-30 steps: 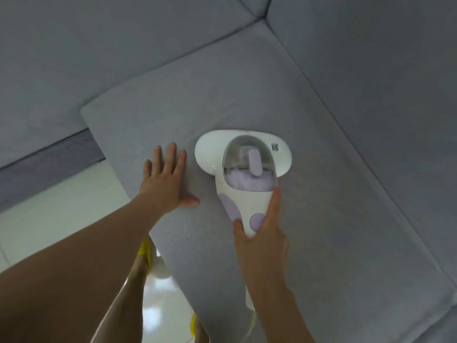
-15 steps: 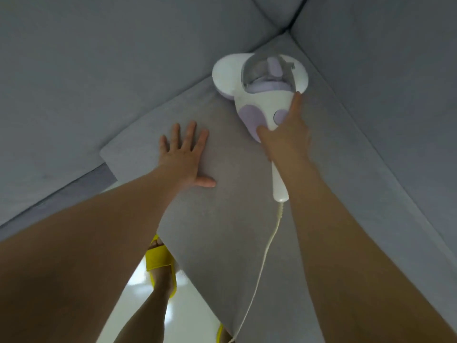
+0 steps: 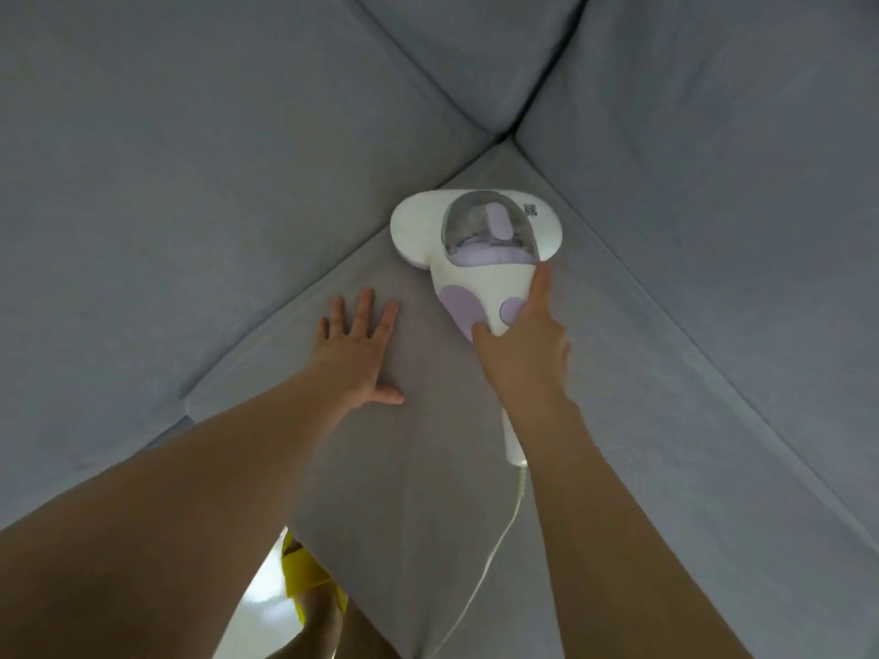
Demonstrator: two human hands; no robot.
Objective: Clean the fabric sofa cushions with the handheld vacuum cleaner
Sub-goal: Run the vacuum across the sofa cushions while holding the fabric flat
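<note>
Grey seat cushion (image 3: 414,468) | left hand (image 3: 359,354) flat, grip wide | right hand (image 3: 523,349) grip holding vacuum (image 3: 480,259)

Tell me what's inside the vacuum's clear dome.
Through the clear dome of the vacuum, a lilac upright part and lilac base show. Glare hides any collected dust.

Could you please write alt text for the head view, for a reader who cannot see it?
The right hand grips a white and lilac vacuum on a grey seat cushion, near the sofa's inner corner. The left hand lies flat on the cushion beside it, and a white cord trails back from the handle.
</note>
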